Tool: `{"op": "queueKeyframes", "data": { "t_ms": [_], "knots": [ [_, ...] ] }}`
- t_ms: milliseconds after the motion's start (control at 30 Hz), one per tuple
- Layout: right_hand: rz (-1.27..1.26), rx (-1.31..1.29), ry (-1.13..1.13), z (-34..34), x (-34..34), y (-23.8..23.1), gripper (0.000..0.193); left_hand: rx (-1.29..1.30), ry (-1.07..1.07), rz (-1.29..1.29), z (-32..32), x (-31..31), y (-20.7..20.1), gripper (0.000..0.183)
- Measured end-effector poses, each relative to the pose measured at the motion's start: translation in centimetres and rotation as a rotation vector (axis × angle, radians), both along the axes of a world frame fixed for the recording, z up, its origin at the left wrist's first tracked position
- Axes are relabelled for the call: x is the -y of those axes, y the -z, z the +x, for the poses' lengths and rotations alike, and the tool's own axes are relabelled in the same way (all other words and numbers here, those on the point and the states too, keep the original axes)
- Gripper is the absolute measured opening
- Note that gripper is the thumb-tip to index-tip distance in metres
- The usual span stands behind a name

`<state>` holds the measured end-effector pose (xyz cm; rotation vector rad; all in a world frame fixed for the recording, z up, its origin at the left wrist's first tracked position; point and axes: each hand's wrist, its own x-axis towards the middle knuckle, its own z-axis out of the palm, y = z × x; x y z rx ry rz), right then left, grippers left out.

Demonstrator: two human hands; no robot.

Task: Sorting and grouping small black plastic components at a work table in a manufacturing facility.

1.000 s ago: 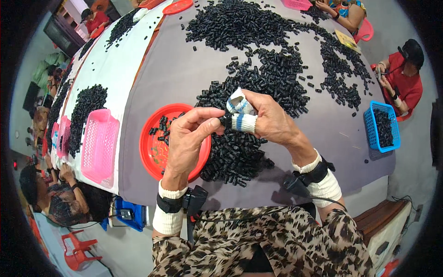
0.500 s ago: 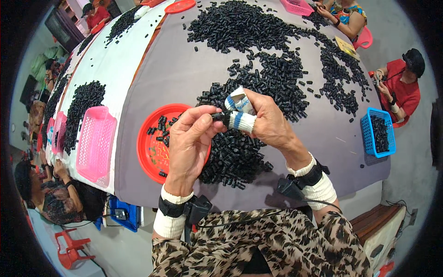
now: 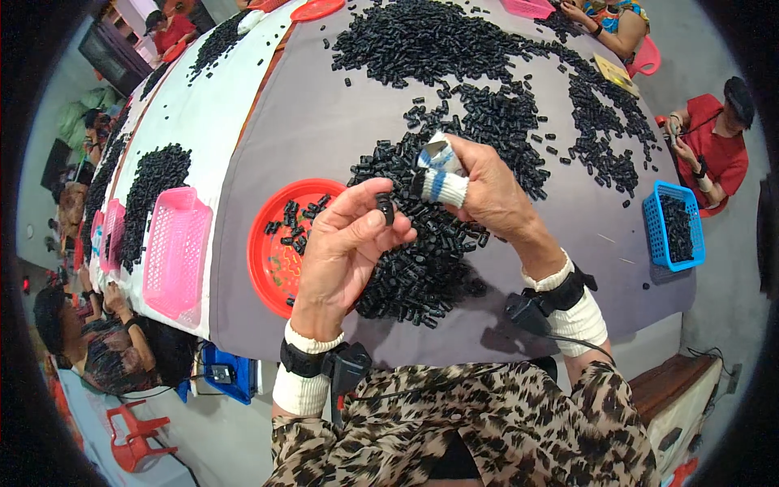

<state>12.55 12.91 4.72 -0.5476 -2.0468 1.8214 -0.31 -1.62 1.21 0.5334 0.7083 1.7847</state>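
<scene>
My left hand (image 3: 345,243) pinches a small black cylindrical piece (image 3: 385,209) upright between thumb and fingers. To its right, my right hand (image 3: 491,183) is closed on a white, blue-striped wrapped thing (image 3: 444,187) with a dark end. Its kind is hard to make out, and fingers cover part of it. A gap separates the two hands. Beneath them spreads a heap of similar black pieces (image 3: 414,288). Partly behind my left hand lies a round red tray (image 3: 264,272) with several black pieces in it.
Larger piles of black pieces (image 3: 422,45) cover the far table. A blue basket (image 3: 659,231) holding pieces stands at the right edge, and a pink basket (image 3: 174,252) at the left. Co-workers sit around, one in a red top (image 3: 718,150) at right.
My hands have drawn apart. The right hand, with the white, blue-striped thing, has moved right and slightly up, away from the black piece, which now stands upright in my left fingers.
</scene>
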Motion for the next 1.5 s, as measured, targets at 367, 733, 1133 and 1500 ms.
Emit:
{"op": "queueKeyframes", "data": {
  "t_ms": [367,733,1133,1500],
  "knots": [
    [0.16,-0.115,-0.125,-0.4,0.9,1.5,0.029,0.14,-0.048,0.079,0.0,-0.7,0.5,0.028],
    [0.378,-0.028,-0.218,-1.5,0.4,1.4,0.033,0.096,-0.059,0.038,0.3,-0.7,0.0,0.026],
    [0.402,-0.057,-0.235,-1.5,0.4,1.1,0.035,0.022,-0.029,0.031,0.4,-0.9,-0.1,0.025],
    [0.409,-0.039,-0.295,-1.0,0.2,0.9,0.029,0.021,-0.06,-0.03,0.6,-1.0,0.2,0.025]
  ]
}}
